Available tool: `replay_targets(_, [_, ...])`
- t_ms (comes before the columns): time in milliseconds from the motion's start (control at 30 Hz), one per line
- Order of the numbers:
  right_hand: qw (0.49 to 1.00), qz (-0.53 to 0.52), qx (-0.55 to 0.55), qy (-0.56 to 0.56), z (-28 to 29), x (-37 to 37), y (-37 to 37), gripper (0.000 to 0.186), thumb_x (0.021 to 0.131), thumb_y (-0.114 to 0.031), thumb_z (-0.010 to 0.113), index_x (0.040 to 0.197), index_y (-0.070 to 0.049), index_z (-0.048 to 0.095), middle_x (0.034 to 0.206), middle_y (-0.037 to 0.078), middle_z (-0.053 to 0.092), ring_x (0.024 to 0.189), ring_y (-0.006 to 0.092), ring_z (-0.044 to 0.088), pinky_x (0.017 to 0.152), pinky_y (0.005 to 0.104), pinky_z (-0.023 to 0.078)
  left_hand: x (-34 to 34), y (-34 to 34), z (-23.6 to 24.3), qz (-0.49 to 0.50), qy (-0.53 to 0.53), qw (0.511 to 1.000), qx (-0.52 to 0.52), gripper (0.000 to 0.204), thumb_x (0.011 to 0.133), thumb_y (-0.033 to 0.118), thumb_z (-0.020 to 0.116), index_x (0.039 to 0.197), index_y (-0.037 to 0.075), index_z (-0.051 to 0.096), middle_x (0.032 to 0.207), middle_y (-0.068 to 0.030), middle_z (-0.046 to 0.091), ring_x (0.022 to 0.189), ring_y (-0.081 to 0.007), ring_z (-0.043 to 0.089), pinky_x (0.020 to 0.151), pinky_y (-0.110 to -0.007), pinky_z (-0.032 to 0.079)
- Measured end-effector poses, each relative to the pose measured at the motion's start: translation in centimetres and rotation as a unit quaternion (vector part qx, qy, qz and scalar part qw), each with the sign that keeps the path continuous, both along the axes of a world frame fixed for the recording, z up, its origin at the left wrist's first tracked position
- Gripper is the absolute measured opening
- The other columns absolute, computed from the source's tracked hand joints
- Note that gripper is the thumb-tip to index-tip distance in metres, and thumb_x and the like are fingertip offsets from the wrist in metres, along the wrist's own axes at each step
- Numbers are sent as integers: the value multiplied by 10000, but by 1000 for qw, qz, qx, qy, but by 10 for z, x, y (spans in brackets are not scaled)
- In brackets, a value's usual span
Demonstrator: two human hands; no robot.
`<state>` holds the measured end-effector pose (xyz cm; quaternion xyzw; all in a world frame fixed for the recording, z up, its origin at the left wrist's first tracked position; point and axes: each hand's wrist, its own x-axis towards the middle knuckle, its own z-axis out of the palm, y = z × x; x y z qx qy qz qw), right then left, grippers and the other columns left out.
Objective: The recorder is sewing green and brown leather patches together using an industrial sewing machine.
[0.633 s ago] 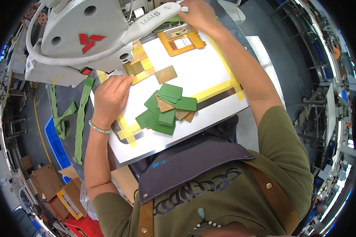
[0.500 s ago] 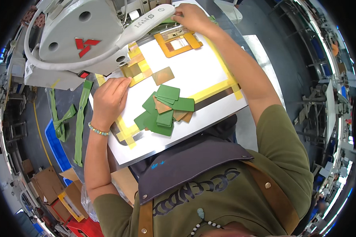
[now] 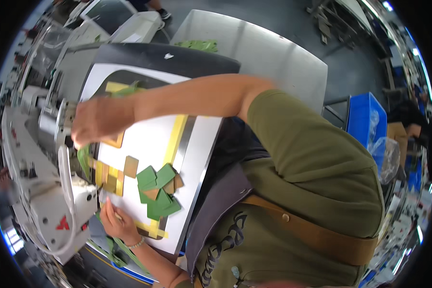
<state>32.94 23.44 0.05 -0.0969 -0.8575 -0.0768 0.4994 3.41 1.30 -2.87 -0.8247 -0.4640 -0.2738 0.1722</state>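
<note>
My right hand point(image 3: 103, 120), smeared by motion, reaches across the white board point(image 3: 151, 141) to the sewing machine point(image 3: 57, 211). Its closed fingertips meet the upper end of a green strip point(image 3: 83, 161). Nearer me, my left hand point(image 3: 120, 225) rests by the machine's head with its fingers stretched out and the thumb apart, holding nothing I can see. Close to its fingertips is a yellow-taped piece point(image 3: 112, 183). Green and tan cards point(image 3: 158, 204) lie in a loose pile on the board, and a single tan card point(image 3: 131, 166) lies apart from them.
Under my right wrist, an orange frame point(image 3: 114, 141) is partly hidden. Green strips point(image 3: 117, 252) hang beyond my left hand. A metal table point(image 3: 254, 48) stands beyond my right arm with green pieces point(image 3: 199, 45) on it. A blue crate point(image 3: 365, 117) stands to the right.
The view has swung round, so the machine now appears at the left. My right hand now shows nearer the machine head, and the green strip shows below its fingers. My left thumb has parted from the fingers.
</note>
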Motion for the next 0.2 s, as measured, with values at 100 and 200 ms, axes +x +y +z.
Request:
replay_targets(100, [998,8,-17,-62,7,-5,-14,157,954,-161,695,1108,-174,719,1080,0,721,1024,208,721,972,403,526,17,5,1,13,-27,999,28,332,1024,-70,613,1344,-55,699,1251,-207,720,924,-287,726,730,-367,588])
replay_targets(200, [979,98,-138,-116,15,-2,-15,148,1016,-219,668,1153,-176,704,1104,14,720,1039,229,724,1007,448,529,43,10,7,39,-95,993,-53,550,1060,19,643,1584,-45,488,1512,-271,580,941,-258,713,656,-301,560])
